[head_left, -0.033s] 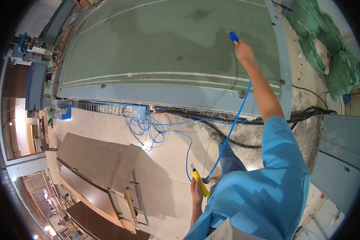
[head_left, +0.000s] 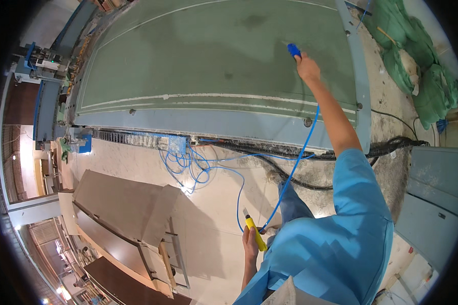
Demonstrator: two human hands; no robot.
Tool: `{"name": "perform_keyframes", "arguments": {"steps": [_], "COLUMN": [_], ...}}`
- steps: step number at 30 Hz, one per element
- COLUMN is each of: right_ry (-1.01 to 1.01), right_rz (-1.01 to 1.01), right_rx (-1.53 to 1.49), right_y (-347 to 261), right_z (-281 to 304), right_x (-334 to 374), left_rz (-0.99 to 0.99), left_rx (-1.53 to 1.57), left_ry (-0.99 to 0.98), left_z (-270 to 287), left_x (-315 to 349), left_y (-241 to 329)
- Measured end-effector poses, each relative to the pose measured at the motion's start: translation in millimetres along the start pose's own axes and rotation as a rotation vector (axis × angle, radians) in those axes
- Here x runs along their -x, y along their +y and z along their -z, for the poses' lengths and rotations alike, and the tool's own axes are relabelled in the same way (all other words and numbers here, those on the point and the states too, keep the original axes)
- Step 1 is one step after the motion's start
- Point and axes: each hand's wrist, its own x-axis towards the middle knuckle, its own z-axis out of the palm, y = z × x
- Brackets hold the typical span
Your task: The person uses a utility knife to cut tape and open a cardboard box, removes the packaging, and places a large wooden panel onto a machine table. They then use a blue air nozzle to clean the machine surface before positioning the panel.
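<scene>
In my right hand [head_left: 308,69], closed and stretched out over the bed, is a blue air blow gun [head_left: 293,50]. Its nozzle points to the far left, just above the green bed surface [head_left: 198,61]. From it a blue air hose [head_left: 296,165] hangs down over the bed's near edge. My left hand [head_left: 250,243] is low, beside my body, with fingers wrapped round a yellow utility knife [head_left: 252,226]. The knife's blade sticks out upward. The hose loops down to this same hand; whether the fingers grip it too is hidden.
Coils of the hose [head_left: 191,168] lie on the floor near the cable chain [head_left: 137,138]. Brown boards [head_left: 117,203] are stacked at the lower left. Green sacks [head_left: 417,66] stand at the far right, above a grey cabinet [head_left: 432,203]. Black cables [head_left: 392,146] run below the bed.
My right hand has shifted slightly left and nearer with the air blow gun, whose nozzle has turned a little more to the left. My left hand and the knife stay put.
</scene>
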Motion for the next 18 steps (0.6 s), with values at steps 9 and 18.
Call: {"name": "perform_keyframes", "arguments": {"steps": [9, 18], "right_ry": [0.016, -0.033], "right_rz": [0.076, 0.151], "right_rx": [0.103, 0.195], "right_y": [-16.1, -9.6], "right_z": [3.7, 16.3], "right_x": [-11.5, -22.3], "left_rz": [-0.047, 0.004], "left_rx": [-0.002, 0.024], "left_ry": [-0.007, -0.091], "left_z": [-6.3, -14.1], "left_x": [-7.0, -11.2], "left_y": [9.3, 2.6]}}
